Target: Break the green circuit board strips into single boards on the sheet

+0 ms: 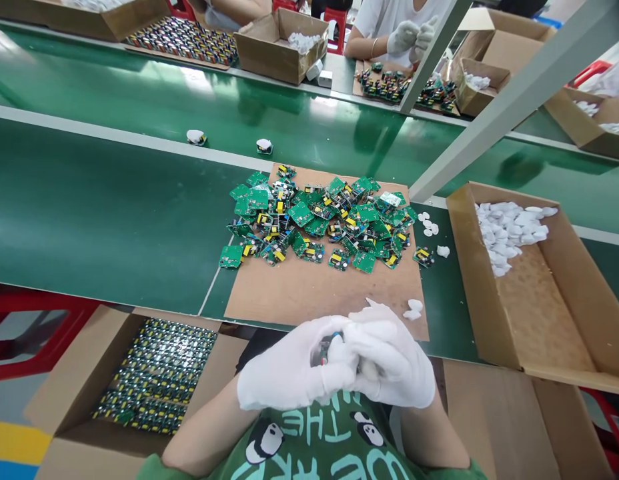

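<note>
Part-hidden circuit board (323, 349) held in left hand (289, 363) by worktop (114, 207) edge, probably steadied by right hand (397, 353); latter's grip can't be told. Board pile (300, 213) spread on cardboard sheet (289, 293), white pieces (509, 230) boxed at right, presumably for reach.

1 camera on the person's head looks forward and steeply down over the dark green printed shirt (309, 437), so the white-gloved left hand (294, 367) and white-gloved right hand (397, 360) show from above, close up, low in the view. Beyond the hands, the long glossy green surface (139, 87) crosses at a slant, with a co-worker's white-gloved hand (403, 38) small and far off. Left of the hands, it sees down into an open brown cardboard box (104, 363).
</note>
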Tool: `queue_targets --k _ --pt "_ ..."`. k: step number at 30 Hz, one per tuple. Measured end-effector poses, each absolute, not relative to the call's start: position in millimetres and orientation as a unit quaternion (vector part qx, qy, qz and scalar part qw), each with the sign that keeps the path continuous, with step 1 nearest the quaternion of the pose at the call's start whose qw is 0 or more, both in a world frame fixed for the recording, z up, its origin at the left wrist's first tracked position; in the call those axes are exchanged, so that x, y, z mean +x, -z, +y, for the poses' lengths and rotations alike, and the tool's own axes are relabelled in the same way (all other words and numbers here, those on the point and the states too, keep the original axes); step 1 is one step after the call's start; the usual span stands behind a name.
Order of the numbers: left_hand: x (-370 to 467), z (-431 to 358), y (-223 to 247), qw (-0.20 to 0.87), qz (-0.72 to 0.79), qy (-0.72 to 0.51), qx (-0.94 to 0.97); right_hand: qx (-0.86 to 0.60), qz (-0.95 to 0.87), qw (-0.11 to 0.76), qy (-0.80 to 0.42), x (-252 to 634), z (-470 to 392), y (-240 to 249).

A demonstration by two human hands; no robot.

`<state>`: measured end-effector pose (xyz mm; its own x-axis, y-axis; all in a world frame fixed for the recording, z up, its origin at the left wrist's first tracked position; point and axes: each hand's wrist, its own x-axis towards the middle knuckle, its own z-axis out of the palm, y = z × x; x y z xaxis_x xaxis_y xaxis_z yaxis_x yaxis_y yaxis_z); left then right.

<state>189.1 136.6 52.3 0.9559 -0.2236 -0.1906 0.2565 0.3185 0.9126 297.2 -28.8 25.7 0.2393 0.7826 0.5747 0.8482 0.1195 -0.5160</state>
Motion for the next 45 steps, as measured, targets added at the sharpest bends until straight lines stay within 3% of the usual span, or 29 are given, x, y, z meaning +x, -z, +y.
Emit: queue_targets --k 6,15,21,27,33,40,45 --pt "185.5 132.9 -43.9 0.849 0.032 0.156 0.504 -0.64 -0.599 0.479 0.051 290.7 -26.4 -23.0" --pt "188.7 122.3 -37.0 0.884 0.072 0.067 0.456 -0.634 -0.588 0.494 0.092 291.1 -19.1 -20.2" --pt "185.8 129.1 -38.5 0.876 0.045 0.105 0.469 -0.644 -0.63 0.429 0.074 295.9 -21.9 -24.4" --pt "193.1 126.9 -49.3 0.829 0.044 0.089 0.55 -0.658 -0.594 0.459 0.063 293.0 -23.7 -27.0" --pt "197.8 125.9 -61.2 0.733 0.096 0.11 0.664 -0.674 -0.652 0.349 0.004 298.4 -24.5 -44.2" --pt "197.5 132.0 -62.5 0.742 0.029 0.133 0.657 -0.648 -0.653 0.392 -0.018 302.3 -24.7 -40.1" --pt "194.5 135.9 -53.5 0.759 0.036 0.108 0.641 -0.652 -0.643 0.399 0.047 300.1 -23.3 -38.1"
